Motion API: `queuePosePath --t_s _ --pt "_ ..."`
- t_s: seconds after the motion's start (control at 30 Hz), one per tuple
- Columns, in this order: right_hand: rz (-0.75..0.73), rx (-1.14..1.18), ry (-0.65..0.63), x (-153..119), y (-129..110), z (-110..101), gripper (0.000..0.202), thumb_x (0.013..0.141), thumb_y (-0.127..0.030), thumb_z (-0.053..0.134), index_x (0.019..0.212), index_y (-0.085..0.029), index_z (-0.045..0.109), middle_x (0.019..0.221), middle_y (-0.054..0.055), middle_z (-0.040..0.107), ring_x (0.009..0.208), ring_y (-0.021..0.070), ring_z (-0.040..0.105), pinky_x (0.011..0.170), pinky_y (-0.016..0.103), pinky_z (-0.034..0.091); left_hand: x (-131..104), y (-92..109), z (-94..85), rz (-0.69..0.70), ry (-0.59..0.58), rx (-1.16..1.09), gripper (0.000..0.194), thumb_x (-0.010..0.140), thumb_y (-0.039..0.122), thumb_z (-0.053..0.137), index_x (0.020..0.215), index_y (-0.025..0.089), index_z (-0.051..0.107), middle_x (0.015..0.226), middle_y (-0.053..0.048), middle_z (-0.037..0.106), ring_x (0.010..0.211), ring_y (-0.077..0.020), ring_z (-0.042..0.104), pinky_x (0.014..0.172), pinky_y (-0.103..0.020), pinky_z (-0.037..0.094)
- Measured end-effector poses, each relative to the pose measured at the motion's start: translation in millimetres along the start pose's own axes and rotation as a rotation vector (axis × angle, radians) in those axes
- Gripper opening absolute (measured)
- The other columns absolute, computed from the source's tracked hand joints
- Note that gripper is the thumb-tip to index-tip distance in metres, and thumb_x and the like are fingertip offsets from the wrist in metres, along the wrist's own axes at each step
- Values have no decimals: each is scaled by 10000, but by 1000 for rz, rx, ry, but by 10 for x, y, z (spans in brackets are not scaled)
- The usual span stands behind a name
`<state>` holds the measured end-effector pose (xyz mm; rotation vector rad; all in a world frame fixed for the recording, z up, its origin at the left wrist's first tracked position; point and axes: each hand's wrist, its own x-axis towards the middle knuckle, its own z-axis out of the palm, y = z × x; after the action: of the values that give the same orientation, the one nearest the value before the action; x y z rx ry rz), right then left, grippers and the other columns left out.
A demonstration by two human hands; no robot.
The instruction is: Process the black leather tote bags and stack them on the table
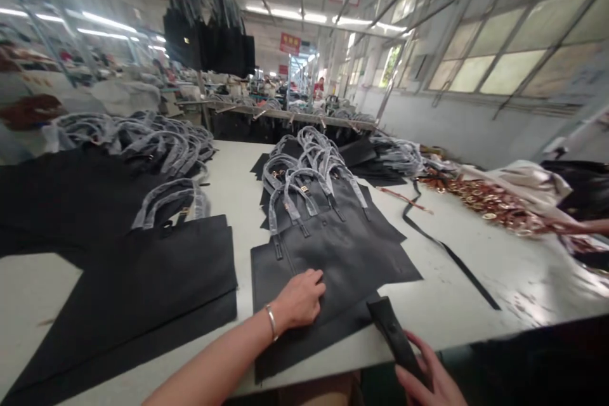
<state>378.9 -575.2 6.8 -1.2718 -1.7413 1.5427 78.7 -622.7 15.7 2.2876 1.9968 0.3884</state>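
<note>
The right hand (431, 374) has its grip closed round a thick black strap (394, 333), fingers on one side and thumb on the other; the strap's free end points up and away, near the front edge of the table (233, 184). The left hand (301, 298), with a bracelet (271, 322) at the wrist, rests on the top black bag (354, 250) of the middle pile, fingers curled; whether its grip pinches anything, I cannot tell. That bag lies flat, its handles (307, 187) wrapped in clear plastic and pointing to the far side.

To the left, more black bags (176, 279) overlap in a larger pile. To the right of the middle pile, a narrow black strip (459, 260) lies across the table, near a thin brown strap (404, 198). Beyond that is a heap of brown straps with gold-coloured rings (490, 206). Farther back, black bags hang from a rack (209, 44).
</note>
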Motion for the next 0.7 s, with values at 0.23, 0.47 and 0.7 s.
queuePosePath --t_s 0.23,0.47,0.7 --pt "28 1 -12 -20 27 -222 815 778 -625 617 1356 -186 247 645 -48 569 443 158 514 437 268 418 -640 117 -15 -29 47 -127 349 759 201 508 1106 219 540 1286 -74 535 1149 -235 477 1050 -371 341" --pt "146 45 45 12 -168 -380 914 692 -658 663 1370 -172 288 731 -18 597 420 147 523 389 271 434 -852 219 -86 -96 -84 -88 226 870 281 432 706 209 570 736 -38 611 708 -186 562 761 -366 442" --pt "192 -22 -78 352 -309 -344 780 758 -577 635 1384 -225 330 737 -17 601 401 134 550 359 239 433 -203 550 236 -79 75 -150 553 828 333 569 1354 236 429 1519 -96 291 1383 -302 259 1118 -512 241"
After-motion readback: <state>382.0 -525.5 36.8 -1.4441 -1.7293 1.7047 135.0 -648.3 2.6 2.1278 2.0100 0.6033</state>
